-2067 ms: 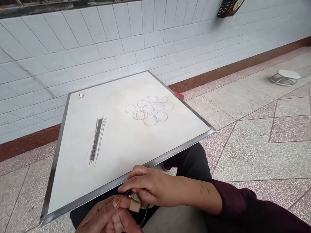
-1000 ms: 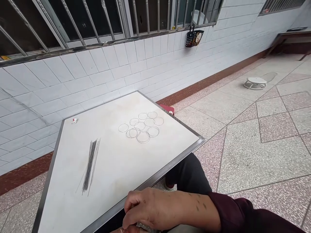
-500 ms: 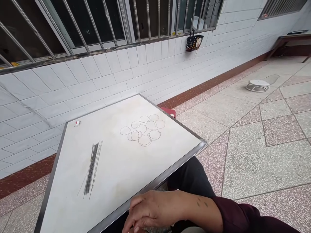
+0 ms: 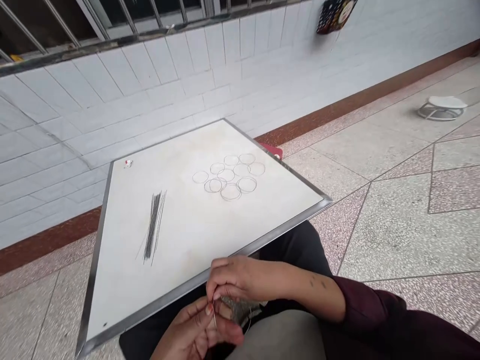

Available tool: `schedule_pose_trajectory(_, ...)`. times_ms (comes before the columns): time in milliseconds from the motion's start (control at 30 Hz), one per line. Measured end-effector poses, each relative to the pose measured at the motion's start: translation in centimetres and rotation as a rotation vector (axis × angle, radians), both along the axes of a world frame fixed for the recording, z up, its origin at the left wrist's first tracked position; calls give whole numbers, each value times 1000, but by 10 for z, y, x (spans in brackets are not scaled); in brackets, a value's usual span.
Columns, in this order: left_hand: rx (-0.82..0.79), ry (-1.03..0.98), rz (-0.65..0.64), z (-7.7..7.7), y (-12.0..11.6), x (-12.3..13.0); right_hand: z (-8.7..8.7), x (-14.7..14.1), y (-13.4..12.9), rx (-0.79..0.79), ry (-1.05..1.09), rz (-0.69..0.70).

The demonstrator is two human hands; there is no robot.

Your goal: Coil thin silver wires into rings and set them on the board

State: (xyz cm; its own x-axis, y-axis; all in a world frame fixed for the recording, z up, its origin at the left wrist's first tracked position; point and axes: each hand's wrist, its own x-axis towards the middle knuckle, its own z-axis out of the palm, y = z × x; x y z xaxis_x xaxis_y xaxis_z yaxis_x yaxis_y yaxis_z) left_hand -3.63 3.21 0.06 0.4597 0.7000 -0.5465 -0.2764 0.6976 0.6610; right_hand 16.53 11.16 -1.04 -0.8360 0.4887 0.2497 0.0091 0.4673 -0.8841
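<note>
Just off the table's near edge, my two hands meet over my lap around a thin wire (image 4: 215, 320), part of which curves out to the right in a loop. My right hand (image 4: 238, 276) pinches the wire from above with thumb and fingertips. Below it, my left hand (image 4: 200, 325) grips the same wire between thumb and index finger, palm turned up and the other fingers curled. On the white table lie several thin wire rings (image 4: 230, 191), some overlapping. A bundle of straight dark wires (image 4: 152, 227) rests to their left.
The white table (image 4: 187, 235) has a metal rim and stands by a tiled wall (image 4: 157, 105). A small white and red item (image 4: 128, 163) sits near its far left corner. Beyond are a red object (image 4: 273, 150), a low white stool (image 4: 442, 107) and a hanging bag (image 4: 335, 16).
The view has tilted down and turned left. My left hand, almost wholly out of sight before, now shows with the wire, and my right hand's fingertips are visible at it.
</note>
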Motion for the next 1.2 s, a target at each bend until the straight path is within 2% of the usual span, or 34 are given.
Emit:
schedule_pose_trajectory(67,29,0,16,8,-1,4,0,1,-1,-33,1,-2)
schedule_pose_trajectory(167,12,-25,22,12,-1,6,0,3,-2,-89,13,-26)
schedule_pose_trajectory(600,-60,-7,99,1,4,13,0,7,1,-119,29,-10)
schedule_pose_trajectory(900,-114,-86,96,-6,1,17,-1,9,4,-3,-66,66)
schedule_pose_trajectory(1200,-87,-138,110,-8,-1,18,-1,9,4,-131,-17,18)
